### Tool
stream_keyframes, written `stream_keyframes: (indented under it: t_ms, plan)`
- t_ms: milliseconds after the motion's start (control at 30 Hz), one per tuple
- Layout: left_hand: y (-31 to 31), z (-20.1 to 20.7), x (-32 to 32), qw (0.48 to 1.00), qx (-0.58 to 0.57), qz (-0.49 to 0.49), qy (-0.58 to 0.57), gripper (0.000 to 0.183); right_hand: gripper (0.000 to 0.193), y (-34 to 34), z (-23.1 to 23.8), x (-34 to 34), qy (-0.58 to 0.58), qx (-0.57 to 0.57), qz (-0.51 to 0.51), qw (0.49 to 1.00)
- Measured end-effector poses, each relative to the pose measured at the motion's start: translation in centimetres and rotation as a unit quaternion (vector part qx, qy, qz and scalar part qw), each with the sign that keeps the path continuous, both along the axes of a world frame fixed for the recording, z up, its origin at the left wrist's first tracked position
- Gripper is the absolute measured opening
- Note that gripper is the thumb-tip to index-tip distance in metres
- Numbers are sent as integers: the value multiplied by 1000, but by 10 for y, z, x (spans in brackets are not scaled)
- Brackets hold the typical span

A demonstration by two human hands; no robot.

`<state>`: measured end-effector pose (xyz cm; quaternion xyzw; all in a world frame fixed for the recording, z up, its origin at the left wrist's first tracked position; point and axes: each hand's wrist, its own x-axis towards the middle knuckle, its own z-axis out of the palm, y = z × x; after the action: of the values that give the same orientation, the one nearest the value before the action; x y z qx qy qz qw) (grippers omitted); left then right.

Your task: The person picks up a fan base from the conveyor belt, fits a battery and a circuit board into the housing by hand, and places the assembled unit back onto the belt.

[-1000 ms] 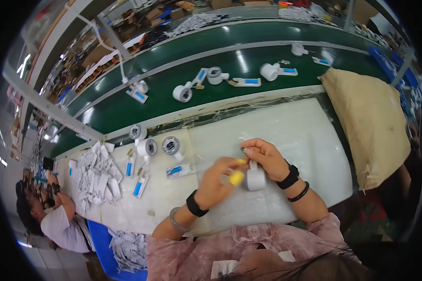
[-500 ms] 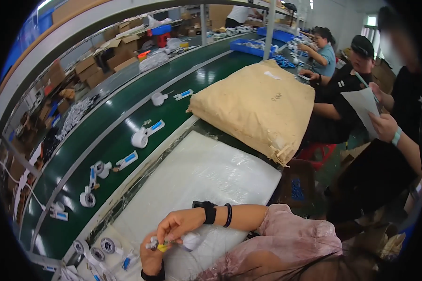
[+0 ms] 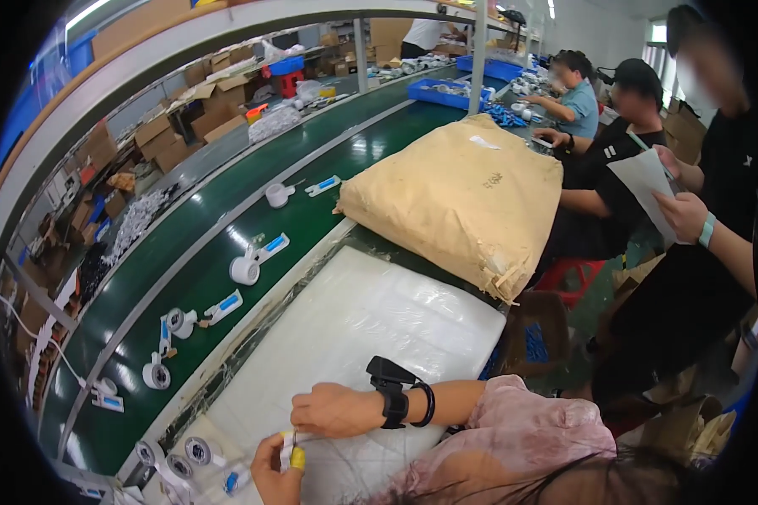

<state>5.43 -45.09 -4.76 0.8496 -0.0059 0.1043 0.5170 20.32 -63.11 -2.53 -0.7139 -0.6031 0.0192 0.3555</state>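
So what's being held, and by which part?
A white piece, pinched by its sides in the left hand; whether the right hand holds it too can't be told.

Head-worn fisheye, close above white worktop [image 3: 370, 311], facing down, rightward.

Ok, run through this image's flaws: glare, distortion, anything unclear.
Head view: glare on the plastic-wrapped white sheet and green conveyor belt; head view: fisheye bowing of the overhead rail, black corners; head view: small white piece in the left hand, too small for detail.
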Motion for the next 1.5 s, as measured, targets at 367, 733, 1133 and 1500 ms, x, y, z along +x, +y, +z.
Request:
stream_keyframes:
  t_ms: [367,733,1133,1500]
  plan:
    - [-49,33,35,854,-495,129,90,28,21,-9,12,17,-5,215,-65,974]
    - [-55,30,25,905,-413,95,43,34,25,-5,12,11,28,210,21,977]
    - [-54,31,19,940,-332,64,49,37,31,-3,8,7,-22,231,-14,973]
    - [-56,29,19,955,-286,74,32,39,32,0,5,6,-15,225,-14,974]
